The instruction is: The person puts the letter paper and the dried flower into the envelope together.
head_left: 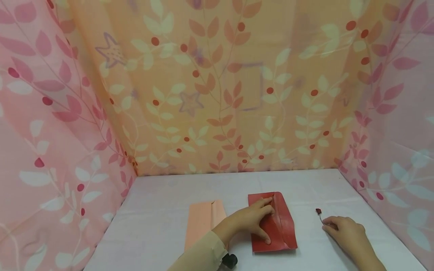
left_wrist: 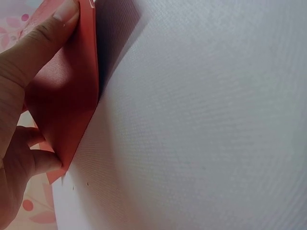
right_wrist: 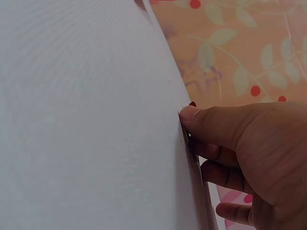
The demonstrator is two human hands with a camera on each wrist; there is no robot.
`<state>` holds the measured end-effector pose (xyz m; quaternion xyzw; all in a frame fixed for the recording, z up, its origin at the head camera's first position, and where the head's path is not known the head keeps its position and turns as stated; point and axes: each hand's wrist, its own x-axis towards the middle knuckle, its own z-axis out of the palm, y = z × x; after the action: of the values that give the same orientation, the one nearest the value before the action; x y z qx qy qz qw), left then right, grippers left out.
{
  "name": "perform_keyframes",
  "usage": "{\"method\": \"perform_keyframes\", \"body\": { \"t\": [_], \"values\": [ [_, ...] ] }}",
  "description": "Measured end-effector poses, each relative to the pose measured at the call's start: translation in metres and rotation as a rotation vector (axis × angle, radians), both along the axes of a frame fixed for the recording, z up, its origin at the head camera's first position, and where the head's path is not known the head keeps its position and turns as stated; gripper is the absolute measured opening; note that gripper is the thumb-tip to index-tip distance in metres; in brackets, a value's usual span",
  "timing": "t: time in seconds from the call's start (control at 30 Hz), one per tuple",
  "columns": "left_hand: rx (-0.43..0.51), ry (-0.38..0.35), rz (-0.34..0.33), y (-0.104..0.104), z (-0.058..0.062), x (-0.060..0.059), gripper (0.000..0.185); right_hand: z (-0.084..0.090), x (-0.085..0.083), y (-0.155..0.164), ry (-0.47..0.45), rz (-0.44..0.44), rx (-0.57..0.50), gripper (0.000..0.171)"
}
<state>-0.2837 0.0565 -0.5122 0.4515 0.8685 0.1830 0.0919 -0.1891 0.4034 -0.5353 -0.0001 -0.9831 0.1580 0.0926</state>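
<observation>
A red envelope (head_left: 268,226) lies on the white table right of centre, a crease running down its right part. My left hand (head_left: 252,218) holds it, thumb near the lower edge and bent fingers higher up. In the left wrist view, the thumb (left_wrist: 41,40) lies on the red envelope (left_wrist: 67,96) and other fingertips touch its far corner. Off to the right, my right hand (head_left: 347,233) pinches the thin stem of a small dried red flower (head_left: 318,211) between thumb and fingers. The right wrist view mostly hides the flower (right_wrist: 193,104) behind the right hand (right_wrist: 254,153).
A peach envelope (head_left: 200,218) lies left of the red one, partly under my left forearm. Near that wrist is a small black object (head_left: 229,260). Patterned cloth (head_left: 217,94) walls the white tabletop (head_left: 152,226) at the back and on both sides.
</observation>
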Motion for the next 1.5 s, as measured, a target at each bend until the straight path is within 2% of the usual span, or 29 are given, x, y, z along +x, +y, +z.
{"method": "perform_keyframes", "body": {
  "t": [0.37, 0.67, 1.03, 1.5],
  "values": [
    [-0.004, -0.026, 0.006, 0.0, 0.004, 0.001, 0.071, -0.004, -0.007, -0.001, -0.032, -0.06, -0.028, 0.013],
    [-0.009, -0.028, 0.0, 0.002, 0.002, 0.002, 0.071, -0.002, -0.002, -0.005, -0.035, -0.101, -0.065, 0.008],
    [0.0, -0.038, 0.002, 0.0, 0.003, 0.001, 0.07, -0.006, -0.004, -0.008, -0.043, -0.097, -0.075, 0.014],
    [-0.004, -0.035, 0.003, 0.001, 0.001, 0.001, 0.072, 0.0, -0.002, -0.011, -0.047, -0.135, -0.129, 0.015]
  ]
}}
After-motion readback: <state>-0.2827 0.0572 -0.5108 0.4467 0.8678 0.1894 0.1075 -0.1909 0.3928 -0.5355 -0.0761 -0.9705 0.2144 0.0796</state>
